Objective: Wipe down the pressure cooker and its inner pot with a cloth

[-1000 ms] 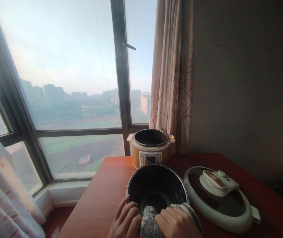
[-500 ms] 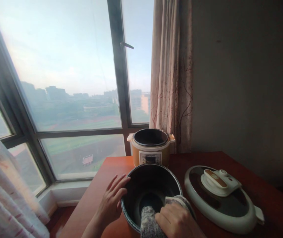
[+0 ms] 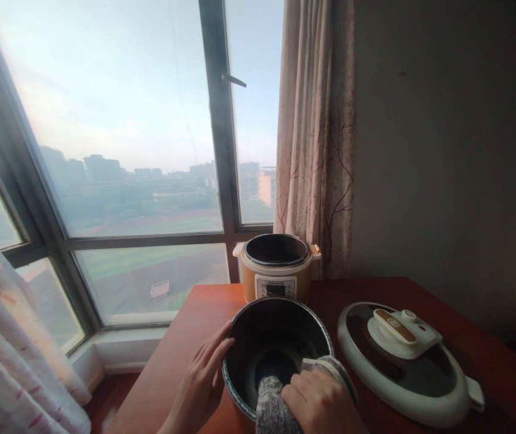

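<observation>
A dark inner pot (image 3: 301,325) with a speckled rim stands at the table's front, its mouth tipped toward me. My left hand (image 3: 201,383) lies along the pot's outer left side, fingers stretched out and touching near the rim. At the pot's right front rim, my right hand (image 3: 319,401) is closed around a grey, speckled cloth (image 3: 273,407). One part of the cloth hangs inside the pot, and another bunches over the right rim. Behind the pot sits a gold and white electric cooker base (image 3: 249,280), its lid off and a control panel facing me.
On the right lies the cooker's large white-rimmed lid (image 3: 439,407), with a handle and valve on top. The reddish-brown table (image 3: 163,361) borders a window (image 3: 140,120) on the left. Curtains (image 3: 307,120) hang behind the cooker and at the far left.
My left hand's fingers have slid from over the rim down to the pot's outer left side. The right hand and cloth look nearly unchanged; the view has shifted slightly.
</observation>
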Tool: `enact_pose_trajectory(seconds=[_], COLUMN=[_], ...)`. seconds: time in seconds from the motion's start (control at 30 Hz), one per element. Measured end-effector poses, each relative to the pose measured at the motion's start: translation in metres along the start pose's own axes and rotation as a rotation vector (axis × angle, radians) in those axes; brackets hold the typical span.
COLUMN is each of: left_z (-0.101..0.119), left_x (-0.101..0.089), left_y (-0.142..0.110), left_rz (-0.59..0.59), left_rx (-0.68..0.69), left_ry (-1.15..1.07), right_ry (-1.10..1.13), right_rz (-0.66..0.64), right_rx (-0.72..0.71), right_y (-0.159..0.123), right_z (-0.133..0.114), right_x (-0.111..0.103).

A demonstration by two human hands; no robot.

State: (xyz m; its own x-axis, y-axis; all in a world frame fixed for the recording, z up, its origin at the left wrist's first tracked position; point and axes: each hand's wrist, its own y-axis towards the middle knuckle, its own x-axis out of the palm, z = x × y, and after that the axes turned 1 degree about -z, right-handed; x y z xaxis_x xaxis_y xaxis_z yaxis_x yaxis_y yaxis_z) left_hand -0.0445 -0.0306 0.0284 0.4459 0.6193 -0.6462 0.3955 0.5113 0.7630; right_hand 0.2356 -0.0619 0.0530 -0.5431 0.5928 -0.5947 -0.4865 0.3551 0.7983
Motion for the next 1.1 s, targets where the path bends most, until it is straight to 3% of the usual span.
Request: enact_pose_trajectory(seconds=[0.1,0.23,0.37,0.47,0.67,0.87,1.1], left_z=[0.012,0.045,0.075,0.084,0.083,0.078,0.036], left_x=[-0.012,-0.024,-0.014,-0.002,-0.006,-0.016,-0.017], left_y=[-0.003,0.0,-0.001,-0.005,0.006,0.018,0.023], left_rz=[0.023,0.055,0.065,0.036,0.107,0.084,-0.086], left_rx=[0.058,0.176,0.193,0.158,0.147,0.162,0.2], left_ry=[0.115,0.146,0.102,0.093,0.062,-0.042,-0.184], right_ry=[-0.007,-0.02,-0.016,-0.028,-0.083,-0.099,-0.038], right_rz=[0.008,0.022,0.002,0.016,0.067,0.043,-0.068], right_rx=[0.009,0.023,0.042,0.05,0.046,0.009,-0.061], right_y=[0.001,0.003,0.004,0.005,0.001,-0.005,-0.01], right_z=[-0.001,-0.003,-0.006,-0.007,-0.01,-0.01,0.008], right_x=[0.0,-0.001,-0.002,-0.002,0.003,0.004,-0.009])
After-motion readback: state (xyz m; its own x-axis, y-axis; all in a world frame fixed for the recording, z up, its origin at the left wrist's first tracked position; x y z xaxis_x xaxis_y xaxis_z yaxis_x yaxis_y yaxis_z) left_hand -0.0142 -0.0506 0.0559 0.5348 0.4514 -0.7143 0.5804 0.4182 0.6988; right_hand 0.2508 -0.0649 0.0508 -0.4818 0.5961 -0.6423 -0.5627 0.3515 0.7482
